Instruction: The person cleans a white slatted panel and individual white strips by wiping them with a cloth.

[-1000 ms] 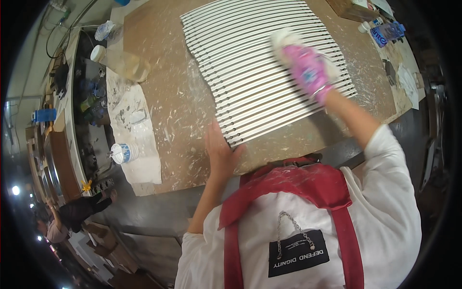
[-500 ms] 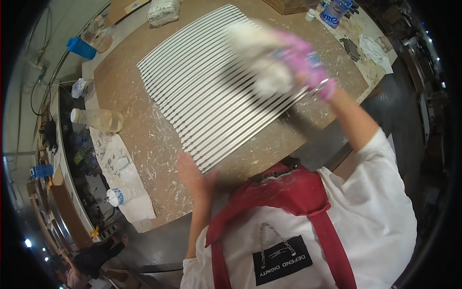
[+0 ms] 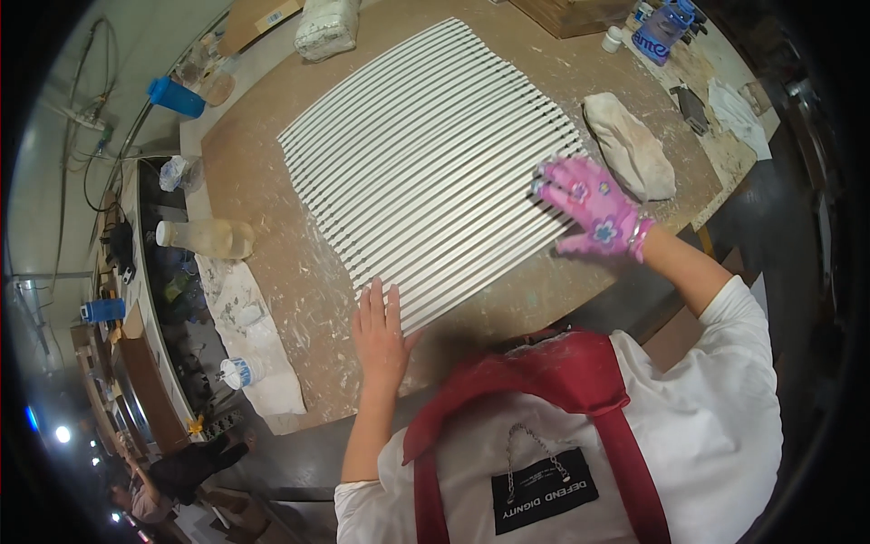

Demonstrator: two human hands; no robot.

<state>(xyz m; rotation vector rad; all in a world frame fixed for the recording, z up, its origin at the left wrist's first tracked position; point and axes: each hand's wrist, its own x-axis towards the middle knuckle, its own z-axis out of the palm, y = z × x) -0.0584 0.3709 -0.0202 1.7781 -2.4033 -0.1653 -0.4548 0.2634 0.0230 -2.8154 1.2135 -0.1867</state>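
A row of slim white strips (image 3: 435,172) lies side by side on the brown worktable, with small knobbly ends along the left and right edges. My bare left hand (image 3: 381,335) rests at the near left corner of the row, fingers stretched out and touching the strip ends. My right hand (image 3: 594,208), in a pink flowered glove, lies over the right ends of the near strips, fingers spread and holding nothing. Just beyond it on the tabletop lies a rumpled off-white cloth bundle (image 3: 630,150).
A wrapped white bundle (image 3: 326,27) sits at the back. Along the left edge are a blue cup (image 3: 177,97), a cloudy bottle (image 3: 207,238) lying down and a small white tub (image 3: 237,373). At the far right stand a purple-blue bottle (image 3: 663,32) and a white jar (image 3: 613,39).
My right hand has let go of the white cloth bundle, which now lies right of the strips, and has come down onto their right ends. My left hand stays at the near left corner.
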